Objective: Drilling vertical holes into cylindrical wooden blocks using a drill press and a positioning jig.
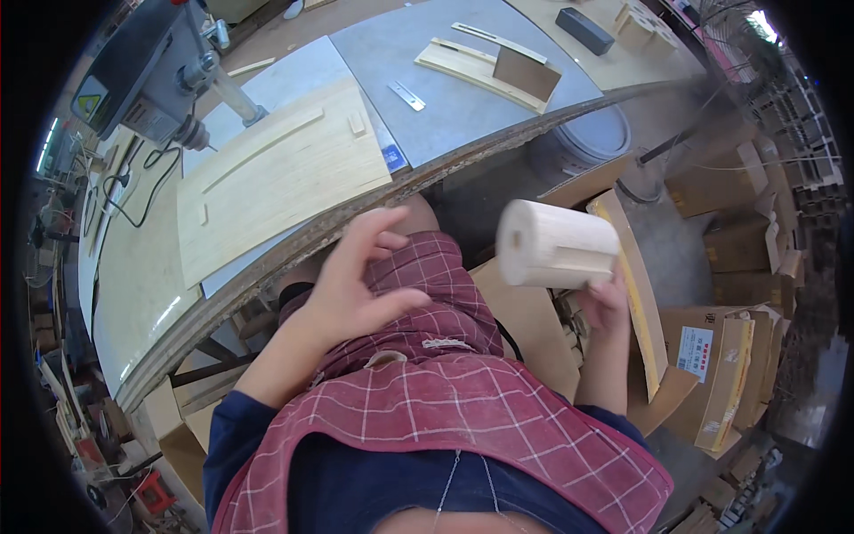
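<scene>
A pale wooden cylinder (pixel 556 245) with a hole in its end and a strip along its side is held sideways in my right hand (pixel 603 303), over the cardboard boxes at my right. My left hand (pixel 366 276) is raised over my red checked apron (pixel 427 392), fingers apart and holding nothing. Beyond it on the bench lies a light wooden board (pixel 285 178) with thin strips on it, beside the chuck of a drill press (pixel 191 133).
Metal-topped bench (pixel 476 89) bears wooden pieces (pixel 436 58), a small metal plate (pixel 406 95) and a dark block (pixel 584 29). A lidded bucket (pixel 592 133) is under its right side. Cardboard boxes (pixel 712 374) crowd my right. A black cable (pixel 133 214) lies at the left.
</scene>
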Demonstrator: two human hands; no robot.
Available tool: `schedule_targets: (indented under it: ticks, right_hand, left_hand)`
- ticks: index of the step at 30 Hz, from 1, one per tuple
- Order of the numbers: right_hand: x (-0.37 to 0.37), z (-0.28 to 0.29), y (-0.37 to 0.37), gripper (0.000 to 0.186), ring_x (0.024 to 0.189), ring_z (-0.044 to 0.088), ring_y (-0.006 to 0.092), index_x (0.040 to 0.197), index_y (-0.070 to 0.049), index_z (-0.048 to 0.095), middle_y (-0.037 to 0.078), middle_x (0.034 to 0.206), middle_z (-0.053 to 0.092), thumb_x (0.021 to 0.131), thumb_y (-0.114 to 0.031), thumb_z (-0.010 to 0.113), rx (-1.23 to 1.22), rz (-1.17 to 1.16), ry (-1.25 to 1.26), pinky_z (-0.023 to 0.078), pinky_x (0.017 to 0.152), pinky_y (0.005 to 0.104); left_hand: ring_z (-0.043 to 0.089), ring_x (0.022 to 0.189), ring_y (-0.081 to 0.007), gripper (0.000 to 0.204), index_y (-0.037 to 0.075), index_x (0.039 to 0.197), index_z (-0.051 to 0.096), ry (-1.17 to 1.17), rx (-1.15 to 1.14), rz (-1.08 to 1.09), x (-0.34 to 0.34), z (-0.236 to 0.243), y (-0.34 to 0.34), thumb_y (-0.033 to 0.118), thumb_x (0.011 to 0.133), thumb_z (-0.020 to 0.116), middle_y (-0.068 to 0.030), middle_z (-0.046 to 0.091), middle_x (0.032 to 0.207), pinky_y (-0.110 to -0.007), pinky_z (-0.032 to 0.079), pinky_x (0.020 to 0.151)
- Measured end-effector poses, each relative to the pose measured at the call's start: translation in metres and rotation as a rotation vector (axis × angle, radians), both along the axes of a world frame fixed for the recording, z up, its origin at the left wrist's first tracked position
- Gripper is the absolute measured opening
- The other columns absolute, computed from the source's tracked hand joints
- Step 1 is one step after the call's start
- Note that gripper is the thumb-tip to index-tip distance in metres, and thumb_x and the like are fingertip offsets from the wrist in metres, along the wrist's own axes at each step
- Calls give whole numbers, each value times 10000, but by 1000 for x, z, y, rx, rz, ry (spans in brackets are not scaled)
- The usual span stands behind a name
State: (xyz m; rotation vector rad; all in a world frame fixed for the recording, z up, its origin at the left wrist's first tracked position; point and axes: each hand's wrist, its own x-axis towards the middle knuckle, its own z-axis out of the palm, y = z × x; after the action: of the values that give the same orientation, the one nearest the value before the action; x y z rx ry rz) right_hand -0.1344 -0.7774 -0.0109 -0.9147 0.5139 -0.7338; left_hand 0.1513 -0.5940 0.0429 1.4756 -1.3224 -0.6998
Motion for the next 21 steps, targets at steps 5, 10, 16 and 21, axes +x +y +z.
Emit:
schedule_targets:
  ticks: [5,10,16,21]
  right_hand:
    - [113,26,50,533,1074,488,149,1205,-50,449,53,1160,517,735,-76,701,-12,363,-58,385,927,309]
    - [156,53,33,480,1053,507,149,1205,-47,439,46,1057,523,794,-138,667,-117,890,1,418,881,287]
    - [190,45,-177,674,1093,461,333,1214,-47,482,188,1130,523,698,-408,724,-1655,-479,1077,332,965,399]
    - [174,-4,-253,838,1132,407,418,1294,-55,395,240,1181,477,662,-509,707,-909,-136,901,278,990,486]
  left_hand:
    - [453,1121,-234,1045,154,1414,100,401,76,73,-8,2,10,203,646,808,-126,320,1316,-386,436,880]
    - [447,1112,-207,851,132,1354,248,611,-64,319,22,2,51,138,658,737,-102,430,1211,-347,392,927]
    - [430,1142,-224,733,39,1287,340,783,-312,594,36,-8,114,269,670,663,-106,456,1195,-347,327,988]
    - [540,981,-217,636,35,1258,397,808,-357,790,70,-29,171,381,756,576,-113,534,1123,-330,450,788]
